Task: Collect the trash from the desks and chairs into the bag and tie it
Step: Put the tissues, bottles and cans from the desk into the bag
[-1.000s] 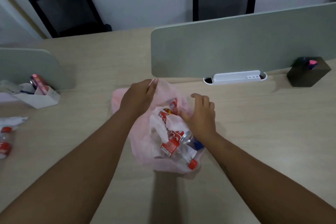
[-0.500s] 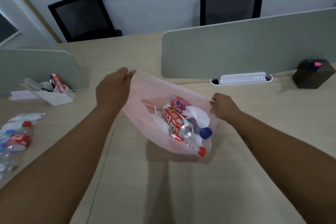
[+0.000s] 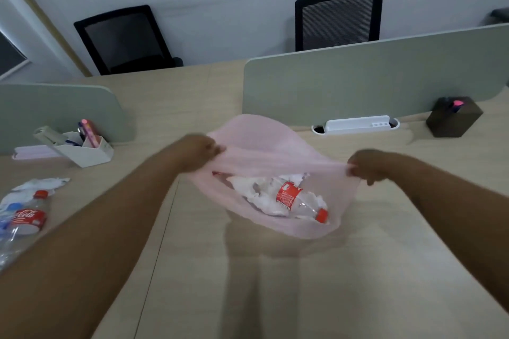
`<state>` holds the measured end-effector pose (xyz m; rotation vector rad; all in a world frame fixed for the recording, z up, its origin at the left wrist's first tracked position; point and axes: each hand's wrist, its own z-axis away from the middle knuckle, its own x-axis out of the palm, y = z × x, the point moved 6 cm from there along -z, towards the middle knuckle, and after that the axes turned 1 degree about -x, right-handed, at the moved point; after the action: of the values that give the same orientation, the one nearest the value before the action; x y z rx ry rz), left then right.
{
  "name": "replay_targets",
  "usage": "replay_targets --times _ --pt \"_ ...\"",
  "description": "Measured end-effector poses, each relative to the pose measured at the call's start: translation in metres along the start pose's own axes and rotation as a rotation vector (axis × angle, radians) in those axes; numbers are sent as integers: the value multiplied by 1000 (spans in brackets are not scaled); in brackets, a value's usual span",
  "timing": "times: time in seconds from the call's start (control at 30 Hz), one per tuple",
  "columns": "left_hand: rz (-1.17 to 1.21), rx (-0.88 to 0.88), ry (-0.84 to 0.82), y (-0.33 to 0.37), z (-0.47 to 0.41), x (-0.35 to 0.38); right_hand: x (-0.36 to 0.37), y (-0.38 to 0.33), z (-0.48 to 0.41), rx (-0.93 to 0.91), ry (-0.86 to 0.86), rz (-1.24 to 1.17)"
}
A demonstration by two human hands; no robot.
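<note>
Bag (image 3: 275,143): thin pink film, soft, light, lifted over the bench (image 3: 358,283).
Hold: rim only.
Fingers: left hand (image 3: 202,150) and right hand (image 3: 366,166) pinch opposite rim edges.

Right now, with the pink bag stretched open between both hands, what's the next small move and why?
Probably carry the thin pink plastic bag left toward the clear red-labelled bottle and crumpled white paper lying on the desk. The left hand and right hand hold it open, untied.
</note>
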<state>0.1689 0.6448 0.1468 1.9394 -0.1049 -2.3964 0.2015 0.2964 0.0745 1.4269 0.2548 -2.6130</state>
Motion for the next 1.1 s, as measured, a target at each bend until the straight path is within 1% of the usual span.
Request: replay_targets --times 0.03,0.07,0.1,0.13,0.17,0.2,0.23,0.27,0.3,0.33,0.37,0.4,0.43,0.47,0.5,0.53,0.57,0.6,0.63,0.67,0.7,0.73,0.77,0.8,0.83,0.87,0.9,0.93,0.97,1.0,1.03,1.07,1.1 --pt "-27 -24 59 -1 -6 -25 -22 2 1 20 59 -22" --pt "-14 -49 170 -2 -10 -54 -46 3 2 22 198 -53" --pt "42 -67 313 -3 -10 -82 -72 1 6 5 398 -78" --pt "132 -73 462 -3 -6 -106 -91 1 13 -16 615 -153" --pt "249 -79 606 -3 2 -122 -100 1 27 -24 798 -279" --pt "377 -83 736 -2 15 -128 -98 4 38 1 923 -402" --pt "468 -94 835 2 28 -120 -84 11 45 66 976 -477" --pt "501 -98 894 9 42 -101 -59 20 46 140 969 -524" --pt "506 -72 885 19 53 -69 -27 27 45 183 921 -563" --pt "486 -19 789 30 63 -30 8 32 42 179 853 -593" --pt "459 37 604 44 71 11 40 34 40 147 759 -593" --pt "422 88 376 55 76 53 70 33 36 105 635 -565" --pt "370 132 122 63 79 88 94 31 33 78 475 -528" --pt "277 155 -161 65 80 118 115 27 33 69 281 -483" --pt "166 160 -384 62 80 134 129 20 36 54 58 -414" --pt "74 134 -478 54 74 132 133 14 42 49 -150 -334" --pt "19 97 -467 45 63 119 128 13 47 66 -284 -269" --pt "-14 54 -381 36 48 98 114 15 48 82 -319 -225" --pt "-16 4 -247 27 31 70 92 17 45 90 -266 -209" --pt "23 -39 -87 21 16 36 67 21 39 91 -115 -207" --pt "100 -66 90 18 6 1 37 27 35 100 126 -227" --pt "204 -81 276 16 1 -33 9 33 36 128 389 -299" --pt "323 -84 460 16 2 -63 -14 36 47 163 633 -427" --pt "447 -79 624 16 6 -83 -28 38 58 191 839 -566" --pt "553 -66 753 18 13 -93 -33 39 68 225 965 -667" --pt "607 -53 808 23 20 -92 -30 38 71 252 986 -724" --pt "611 -15 771 31 21 -80 -23 33 70 247 921 -748" --pt "569 60 656 41 20 -60 -10 27 65 215 782 -746" --pt "488 145 496 51 18 -35 6 21 62 191 612 -742" --pt "404 215 353 57 15 -13 19 19 64 191 518 -740" --pt "350 243 279 56 13 2 23 22 69 230 553 -750" --pt "351 231 279 52 9 4 22 30 78 299 700 -755" --pt "382 191 321 46 6 0 21 37 90 387 869 -793"
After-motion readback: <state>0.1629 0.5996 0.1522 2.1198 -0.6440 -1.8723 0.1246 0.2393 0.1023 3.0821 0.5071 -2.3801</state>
